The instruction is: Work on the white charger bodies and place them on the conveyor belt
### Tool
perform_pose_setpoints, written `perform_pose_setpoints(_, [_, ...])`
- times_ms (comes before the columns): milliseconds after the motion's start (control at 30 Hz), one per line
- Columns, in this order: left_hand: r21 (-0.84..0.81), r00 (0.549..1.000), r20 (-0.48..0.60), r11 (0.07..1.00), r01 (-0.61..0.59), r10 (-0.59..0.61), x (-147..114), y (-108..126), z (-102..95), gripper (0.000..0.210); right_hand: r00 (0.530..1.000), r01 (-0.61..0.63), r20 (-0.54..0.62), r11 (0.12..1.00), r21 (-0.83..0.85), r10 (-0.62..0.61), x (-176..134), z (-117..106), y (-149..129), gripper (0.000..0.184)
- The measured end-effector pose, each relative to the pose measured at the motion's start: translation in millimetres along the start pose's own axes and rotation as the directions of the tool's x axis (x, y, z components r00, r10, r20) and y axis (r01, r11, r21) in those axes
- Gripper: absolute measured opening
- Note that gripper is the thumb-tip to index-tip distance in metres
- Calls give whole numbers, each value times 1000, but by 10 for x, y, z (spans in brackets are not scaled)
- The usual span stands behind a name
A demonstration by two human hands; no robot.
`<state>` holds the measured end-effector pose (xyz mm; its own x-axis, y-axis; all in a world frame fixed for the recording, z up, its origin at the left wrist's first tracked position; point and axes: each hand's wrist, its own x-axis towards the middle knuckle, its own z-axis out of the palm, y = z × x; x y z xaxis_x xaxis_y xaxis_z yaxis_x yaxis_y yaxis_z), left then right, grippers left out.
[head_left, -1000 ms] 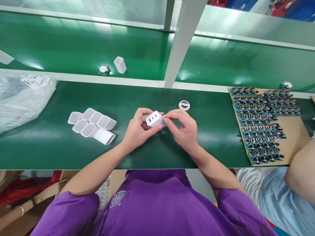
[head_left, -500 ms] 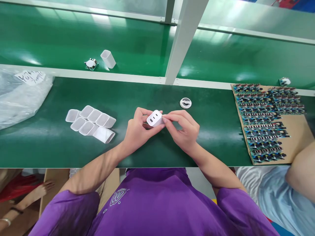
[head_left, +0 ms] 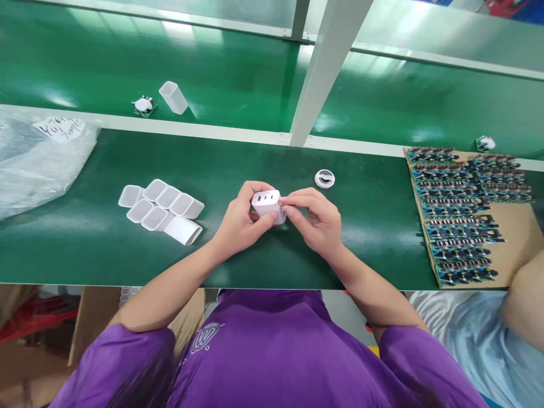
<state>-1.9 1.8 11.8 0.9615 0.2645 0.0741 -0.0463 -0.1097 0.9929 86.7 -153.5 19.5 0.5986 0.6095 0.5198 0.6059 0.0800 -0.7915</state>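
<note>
A white USB charger [head_left: 278, 216] with several ports on its upper face is held over the middle of the bench. My left hand [head_left: 243, 218] is closed around it, the thumb along its near side and the fingers behind. At its right edge, the thumb and index finger of my right hand [head_left: 317, 218] are pinched together; what lies between them is too small to make out. Beyond my right hand lies a round white tape roll [head_left: 324, 178] with a dark centre. White empty charger housings [head_left: 168, 198] lie grouped to the left of my left hand.
Rows of circuit boards [head_left: 457, 221] stand on a cardboard sheet [head_left: 516, 226] at right. A labelled plastic bag [head_left: 46, 164] lies at left. On the back ledge are a housing [head_left: 174, 97] and circuit assembly [head_left: 144, 106]. A white post [head_left: 323, 73] rises behind. Another person's limb [head_left: 527, 300] is at right.
The charger has been tilted, so its port face now points more upward and more of its side shows. Another person's hand at lower left is gone from its place.
</note>
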Motion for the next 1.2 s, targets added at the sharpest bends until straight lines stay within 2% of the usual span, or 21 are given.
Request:
perform_pose_setpoints(67, [-35,998,66,999,24,-21,1,-18,-9,33,990,-134,62,982,136,127,12,-3,5,16])
perform_pose_setpoints(167, [-54,990,138,998,19,-12,0,-36,-32,35,951,-300,166,902,310,260,13,2,15,17])
perform_pose_setpoints(267, [-2,986,164,1000,-7,7,-1,-28,-59,34,921,-386,207,839,382,330,11,6,2,18])
perform_pose_setpoints(333, [50,986,167,999,-16,7,-3,-12,-73,34,920,-391,203,839,378,336,13,7,-14,20])
perform_pose_setpoints(467, [112,984,180,993,-30,9,-8,17,-79,31,950,-308,170,881,360,263,15,2,-26,14])
perform_pose_setpoints(667, [190,987,159,981,-41,10,5,7,-78,30,972,-221,139,945,242,192,0,-21,-5,15])
perform_pose_setpoints(867, [333,974,126,917,-220,188,26,-42,-94,31,980,-161,141,977,139,142,-24,-46,-49,13])
perform_pose_setpoints(967, [440,964,98,858,-265,247,12,-79,-78,31,990,-72,122,995,66,64,-41,-35,-73,11])
perform_pose_setpoints(1033, [511,948,65,805,-301,313,3,-112,-59,30,995,16,95,1000,11,-17,-61,-13,-61,14])
perform_pose_setpoints(1133, [598,881,31,698,-394,472,7,-168,-40,28,991,131,45,988,-85,-128,-101,32,9,18])
perform_pose_setpoints(1200, [623,850,19,659,-423,527,19,-202,-39,29,987,162,21,980,-119,-161,-123,56,76,19])
